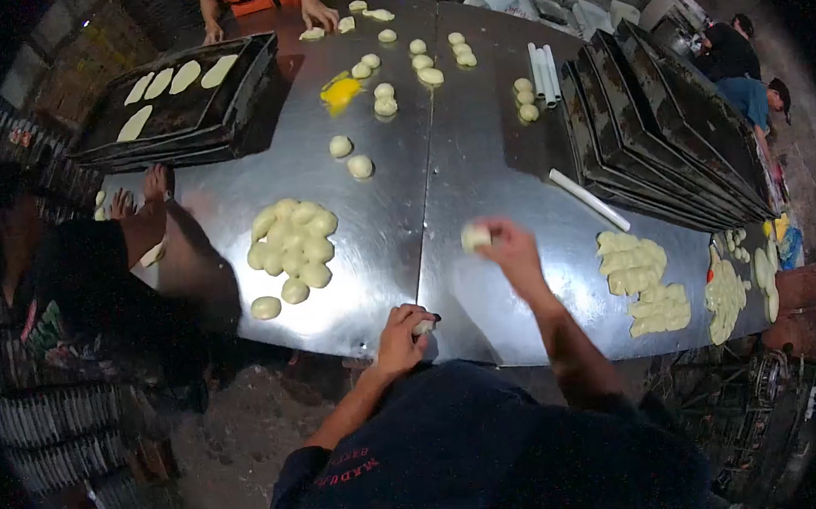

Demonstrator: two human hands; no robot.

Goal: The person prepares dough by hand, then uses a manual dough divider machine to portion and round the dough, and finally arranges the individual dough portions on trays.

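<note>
My right hand, slightly blurred, grips a pale dough ball above the middle of the metal table. Close to the near edge, my left hand is curled around a small piece of dough, which is mostly hidden by the fingers. Left of my hands lies a cluster of dough balls pressed against each other, with a single ball just apart from it. Further back, two separate dough balls rest on the metal.
Stacked black trays at the back left carry flattened dough. More trays lean at the right, beside white tubes and flattened dough sheets. Co-workers' hands are at the left and hands at the far edge.
</note>
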